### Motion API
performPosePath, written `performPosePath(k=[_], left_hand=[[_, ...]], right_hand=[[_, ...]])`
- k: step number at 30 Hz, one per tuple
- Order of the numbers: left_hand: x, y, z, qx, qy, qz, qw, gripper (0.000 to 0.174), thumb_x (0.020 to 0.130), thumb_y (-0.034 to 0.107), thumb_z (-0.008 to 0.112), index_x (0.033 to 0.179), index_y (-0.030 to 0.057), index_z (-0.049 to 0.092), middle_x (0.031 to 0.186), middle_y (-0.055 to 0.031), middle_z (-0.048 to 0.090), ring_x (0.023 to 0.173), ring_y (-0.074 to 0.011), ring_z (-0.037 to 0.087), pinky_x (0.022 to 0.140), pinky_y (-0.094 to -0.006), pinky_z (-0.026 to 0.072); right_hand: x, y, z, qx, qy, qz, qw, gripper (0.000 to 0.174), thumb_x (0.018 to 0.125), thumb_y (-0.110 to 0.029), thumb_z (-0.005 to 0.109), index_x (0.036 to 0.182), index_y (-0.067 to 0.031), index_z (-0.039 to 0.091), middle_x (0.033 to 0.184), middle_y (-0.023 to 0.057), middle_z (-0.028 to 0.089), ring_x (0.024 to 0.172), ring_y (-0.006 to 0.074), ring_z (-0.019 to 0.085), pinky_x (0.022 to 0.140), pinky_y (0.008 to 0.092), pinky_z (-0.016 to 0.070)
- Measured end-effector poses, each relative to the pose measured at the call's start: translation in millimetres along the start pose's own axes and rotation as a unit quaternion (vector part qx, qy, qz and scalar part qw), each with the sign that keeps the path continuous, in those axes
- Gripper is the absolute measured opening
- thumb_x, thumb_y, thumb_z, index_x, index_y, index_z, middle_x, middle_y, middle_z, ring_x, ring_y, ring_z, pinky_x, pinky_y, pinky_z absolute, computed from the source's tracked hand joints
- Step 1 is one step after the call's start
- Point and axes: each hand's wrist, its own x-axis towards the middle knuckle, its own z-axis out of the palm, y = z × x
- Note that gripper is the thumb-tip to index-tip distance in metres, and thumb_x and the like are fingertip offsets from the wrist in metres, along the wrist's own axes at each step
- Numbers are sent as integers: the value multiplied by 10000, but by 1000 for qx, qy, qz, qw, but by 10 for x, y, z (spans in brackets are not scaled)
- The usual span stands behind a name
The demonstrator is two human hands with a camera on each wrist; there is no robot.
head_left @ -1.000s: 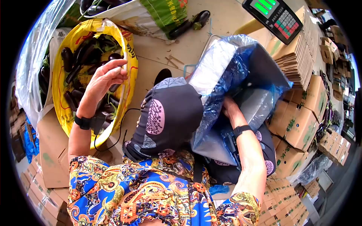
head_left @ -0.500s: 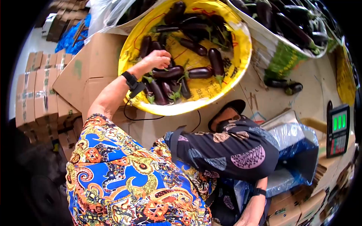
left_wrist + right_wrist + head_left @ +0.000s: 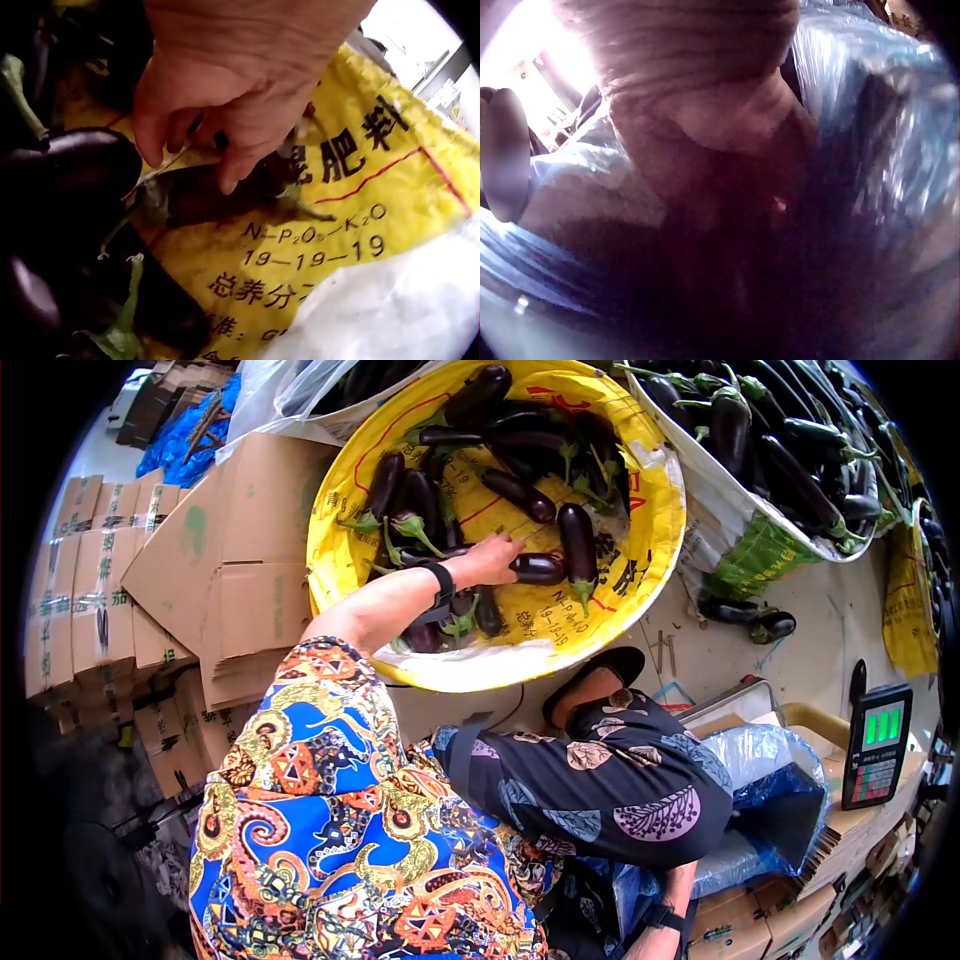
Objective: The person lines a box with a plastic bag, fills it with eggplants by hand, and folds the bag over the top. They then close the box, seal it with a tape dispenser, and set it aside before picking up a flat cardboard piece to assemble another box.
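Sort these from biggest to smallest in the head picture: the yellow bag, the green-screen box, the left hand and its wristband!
1. Yellow bag
2. Green-screen box
3. Left hand
4. Wristband, partly side-on

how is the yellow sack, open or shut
Open: the yellow sack has its mouth spread wide, showing eggplants inside and the left hand among them.

Taped carton stacks [image 3: 100, 595] rising at left; big cardboard box [image 3: 260, 600] spreading beside them, green smudge showing. Blue plastic [image 3: 190, 445] crumpling just beyond. Over at upper right, white-and-green sack [image 3: 765, 550] standing, yellow sack [image 3: 905, 615] peeking in near edge. Twigs [image 3: 661, 653] lying on pale floor [image 3: 830, 600]. Black display unit [image 3: 876, 752] glowing green, far right!
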Motion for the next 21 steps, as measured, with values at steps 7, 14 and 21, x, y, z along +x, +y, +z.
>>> performPosePath(k=[7, 14, 21], left_hand=[[129, 148, 409, 95, 16, -21, 995, 676, 635, 258, 785, 1229, 41, 547, 1073, -221, 615, 1033, -402, 581, 837, -491, 476], [-106, 442, -536, -356, -255, -53, 898, 750, 726, 259, 747, 1368, -27, 487, 1269, -77, 581, 1118, -191, 536, 996, -304, 401], [-124, 1000, -1089, -523, -96, 33, 846, 690, 735, 158, 727, 1361, 6, 480, 1199, -13, 581, 1085, -131, 542, 984, -268, 405]], right_hand=[[-344, -508, -361, 25, 45, -38, 998, 484, 870, -384, 607, 1168, -3, 619, 1062, 271, 672, 1015, 424, 648, 822, 439, 499], [-626, -859, -678, 193, 44, 37, 980, 443, 952, -268, 601, 1273, 33, 554, 932, 116, 662, 709, 150, 584, 645, 313, 507], [-897, -443, -838, 70, 212, 18, 975, 385, 917, -273, 629, 1157, 29, 632, 1019, 262, 687, 941, 368, 691, 834, 395, 530]])
